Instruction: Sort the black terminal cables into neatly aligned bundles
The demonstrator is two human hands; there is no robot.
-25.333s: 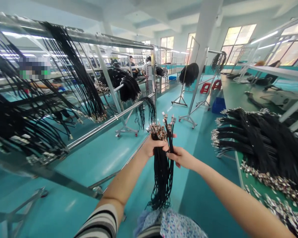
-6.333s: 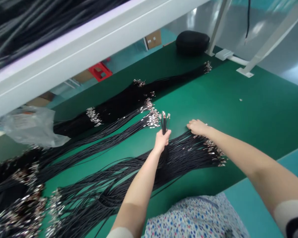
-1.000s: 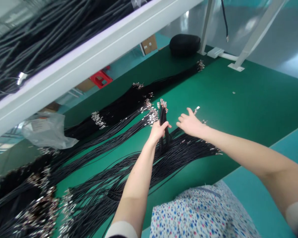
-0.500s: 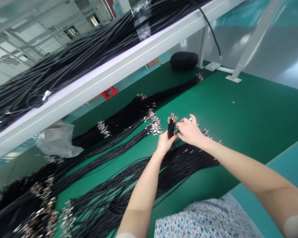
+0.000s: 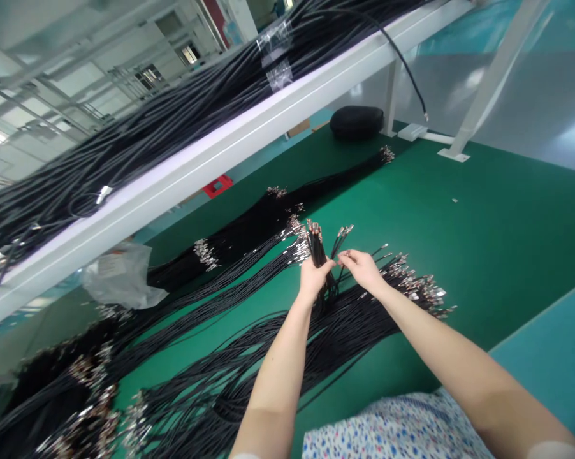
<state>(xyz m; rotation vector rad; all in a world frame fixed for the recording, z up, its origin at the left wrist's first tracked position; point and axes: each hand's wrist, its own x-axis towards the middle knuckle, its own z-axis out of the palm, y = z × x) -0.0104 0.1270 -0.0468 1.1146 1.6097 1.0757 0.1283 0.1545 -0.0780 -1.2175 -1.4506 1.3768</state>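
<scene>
My left hand is closed round a small bunch of black cords, held upright so their metal end clasps point up. My right hand pinches a few more black cords just to the right of that bunch, clasps up as well. Both hands hover over a loose spread of black cords lying on the green table, whose metal ends fan out to the right of my right wrist.
More cord bundles lie across the table toward the back left, with clasp heaps at the lower left. A white shelf beam loaded with black cables runs overhead. A plastic bag and a black case sit farther back.
My right hand has drawn a few cords up out of the spread and holds them beside the left hand's bunch. The view has tilted slightly upward.
</scene>
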